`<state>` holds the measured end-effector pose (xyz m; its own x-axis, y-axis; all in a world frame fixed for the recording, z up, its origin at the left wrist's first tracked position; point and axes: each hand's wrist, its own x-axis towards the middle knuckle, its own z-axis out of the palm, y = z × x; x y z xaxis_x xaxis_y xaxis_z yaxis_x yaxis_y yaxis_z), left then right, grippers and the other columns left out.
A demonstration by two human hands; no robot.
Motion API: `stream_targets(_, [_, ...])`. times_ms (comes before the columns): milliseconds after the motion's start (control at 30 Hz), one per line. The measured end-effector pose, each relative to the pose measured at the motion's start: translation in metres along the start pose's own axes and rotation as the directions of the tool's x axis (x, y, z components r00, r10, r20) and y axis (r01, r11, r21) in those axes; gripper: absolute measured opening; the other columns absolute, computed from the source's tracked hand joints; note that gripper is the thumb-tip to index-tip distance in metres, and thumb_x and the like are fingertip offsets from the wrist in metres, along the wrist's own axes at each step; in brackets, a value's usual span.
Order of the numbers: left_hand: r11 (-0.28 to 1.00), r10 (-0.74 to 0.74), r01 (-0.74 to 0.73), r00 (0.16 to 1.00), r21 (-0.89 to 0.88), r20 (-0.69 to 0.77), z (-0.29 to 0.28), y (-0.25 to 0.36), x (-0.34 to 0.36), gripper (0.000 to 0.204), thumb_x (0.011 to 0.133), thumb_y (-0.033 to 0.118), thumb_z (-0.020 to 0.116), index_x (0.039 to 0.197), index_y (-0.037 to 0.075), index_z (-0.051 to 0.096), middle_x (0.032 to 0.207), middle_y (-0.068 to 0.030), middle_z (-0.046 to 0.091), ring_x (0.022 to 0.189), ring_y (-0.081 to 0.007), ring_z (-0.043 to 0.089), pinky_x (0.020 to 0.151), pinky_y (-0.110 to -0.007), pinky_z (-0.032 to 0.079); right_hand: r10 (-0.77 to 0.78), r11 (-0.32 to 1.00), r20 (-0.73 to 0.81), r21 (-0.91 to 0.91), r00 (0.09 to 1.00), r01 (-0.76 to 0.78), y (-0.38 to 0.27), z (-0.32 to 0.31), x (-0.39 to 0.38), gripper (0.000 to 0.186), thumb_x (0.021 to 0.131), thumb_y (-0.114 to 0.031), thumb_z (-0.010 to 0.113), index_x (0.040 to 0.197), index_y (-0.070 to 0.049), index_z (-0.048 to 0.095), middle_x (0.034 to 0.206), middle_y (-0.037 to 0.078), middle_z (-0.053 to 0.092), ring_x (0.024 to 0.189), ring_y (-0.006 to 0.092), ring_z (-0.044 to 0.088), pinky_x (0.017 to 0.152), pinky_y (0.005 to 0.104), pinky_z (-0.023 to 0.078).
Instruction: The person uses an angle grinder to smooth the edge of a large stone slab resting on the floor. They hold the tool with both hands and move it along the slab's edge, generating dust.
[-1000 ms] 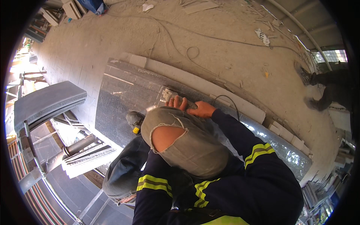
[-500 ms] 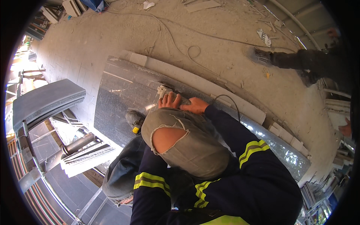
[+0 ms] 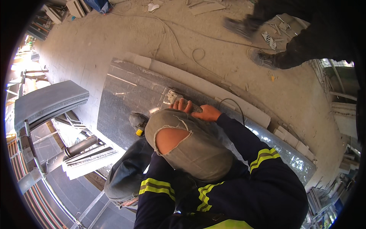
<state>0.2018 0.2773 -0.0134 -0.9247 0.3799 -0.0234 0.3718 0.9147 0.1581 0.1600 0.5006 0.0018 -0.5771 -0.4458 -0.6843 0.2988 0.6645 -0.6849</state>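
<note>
A dark speckled stone slab (image 3: 122,103) lies in front of me, its polished face partly shiny. On it rests a handheld angle grinder (image 3: 196,108), its pale, dusty head (image 3: 173,95) against the slab; the disc is not clearly visible. My left hand (image 3: 181,105) is closed over the front of the grinder, fingers bent across it. My right hand (image 3: 208,113) grips its rear end. A black cord (image 3: 239,105) arcs away beside my right sleeve. My bent knee in torn trousers hides part of the slab and my left forearm.
My shoe (image 3: 137,121) is on the slab. Pale stone strips (image 3: 198,82) line its far edge. Stacked slabs (image 3: 51,101) stand on a metal frame at left. A cable (image 3: 173,36) crosses the dusty floor. Another person's leg (image 3: 293,53) is at upper right.
Both hands and the grinder have shifted a little right and nearer along the slab. The other person has stepped leftward, one foot blurred in motion at the top right.
</note>
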Motion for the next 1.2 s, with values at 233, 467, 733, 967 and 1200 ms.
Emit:
stream_targets(233, [0.998, -0.060, 0.061, 0.998, -0.025, 0.018, 0.004, -0.004, 0.004, 0.072, 0.080, 0.052, 0.071, 0.145, 0.027, 0.055, 0.155, -0.0148, 0.049, 0.139, -0.0405, 0.051, 0.112, -0.065, 0.037, -0.004, 1.000, 0.013, 0.012, 1.000, 0.004, -0.008, 0.000, 0.008, 0.094, 0.079, -0.073, 0.071, 0.120, 0.011, 0.071, 0.119, 0.032, 0.072, 0.114, 0.0417, 0.071, 0.098, 0.0449, 0.053])
stream_targets(467, [0.994, -0.097, 0.103, 0.984, -0.032, 0.149, -0.006, -0.015, 0.018, 0.074, 0.082, 0.055, 0.069, 0.149, 0.029, 0.051, 0.157, -0.0129, 0.046, 0.142, -0.0392, 0.049, 0.112, -0.068, 0.035, -0.012, 0.999, -0.087, 0.044, 0.996, 0.016, 0.001, 0.011, 0.030, 0.096, 0.079, -0.072, 0.071, 0.124, 0.013, 0.069, 0.122, 0.033, 0.071, 0.117, 0.0427, 0.070, 0.101, 0.0443, 0.052])
stream_targets(733, [0.998, -0.055, 0.055, 0.993, 0.001, 0.109, -0.001, -0.004, 0.004, 0.072, 0.083, 0.055, 0.067, 0.149, 0.028, 0.052, 0.156, -0.0156, 0.048, 0.140, -0.0406, 0.051, 0.112, -0.066, 0.036, -0.025, 0.998, 0.026, 0.065, 0.999, 0.023, -0.001, 0.000, 0.005, 0.095, 0.081, -0.072, 0.073, 0.120, 0.015, 0.069, 0.114, 0.031, 0.073, 0.109, 0.0384, 0.072, 0.094, 0.0433, 0.054])
stream_targets(967, [0.999, -0.010, 0.012, 0.999, -0.031, 0.052, -0.005, 0.006, 0.002, 0.071, 0.081, 0.049, 0.072, 0.147, 0.027, 0.055, 0.155, -0.0171, 0.050, 0.139, -0.0427, 0.052, 0.113, -0.065, 0.035, -0.004, 1.000, -0.048, -0.017, 0.999, 0.003, 0.007, 0.002, -0.001, 0.089, 0.082, -0.072, 0.072, 0.116, 0.010, 0.072, 0.110, 0.029, 0.075, 0.104, 0.0377, 0.074, 0.091, 0.0437, 0.055])
stream_targets(1200, [0.998, -0.048, 0.052, 0.994, -0.036, 0.097, -0.007, -0.002, 0.010, 0.071, 0.085, 0.055, 0.066, 0.149, 0.026, 0.052, 0.154, -0.0182, 0.049, 0.139, -0.0426, 0.052, 0.111, -0.067, 0.036, 0.027, 0.999, 0.017, 0.023, 0.999, -0.027, -0.006, 0.000, 0.011, 0.101, 0.078, -0.073, 0.071, 0.125, 0.016, 0.067, 0.128, 0.036, 0.067, 0.121, 0.0425, 0.068, 0.101, 0.0447, 0.052])
